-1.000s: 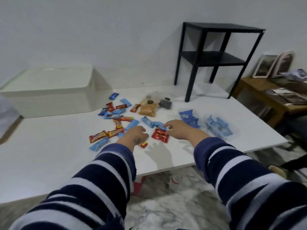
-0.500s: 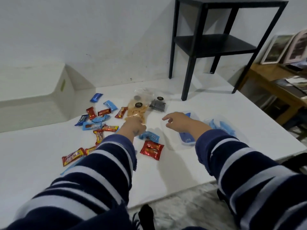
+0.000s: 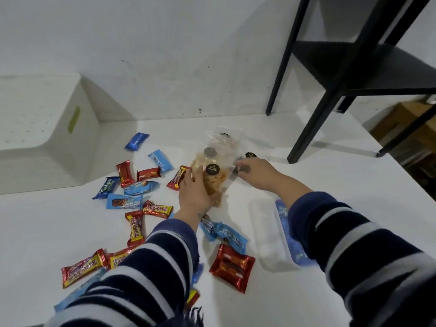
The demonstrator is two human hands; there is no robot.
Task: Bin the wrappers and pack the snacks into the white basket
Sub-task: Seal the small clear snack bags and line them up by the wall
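Observation:
A clear bag of yellow chips (image 3: pixel 215 179) with round black stickers lies mid-table. My left hand (image 3: pixel 194 194) is closed around its left side. A second clear bag (image 3: pixel 221 143) lies just behind it. My right hand (image 3: pixel 256 173) reaches a small dark packet (image 3: pixel 247 156) beside the bags, its fingertips curled on it. Several red and blue snack bars (image 3: pixel 154 208) lie scattered to the left and in front. A red pack (image 3: pixel 232 266) sits near my left sleeve. The white basket (image 3: pixel 47 135) stands at the far left.
A black metal shelf (image 3: pixel 354 67) stands on the white table (image 3: pixel 306 291) at the back right, its legs close to my right hand. A clear pouch with blue wrappers (image 3: pixel 280 234) lies under my right forearm. A wooden piece of furniture (image 3: pixel 405 123) is beyond the table's right edge.
Both hands moved forward from the bars near the front to the chip bags. The left hand closed on the chip bag. The camera moved closer and lower.

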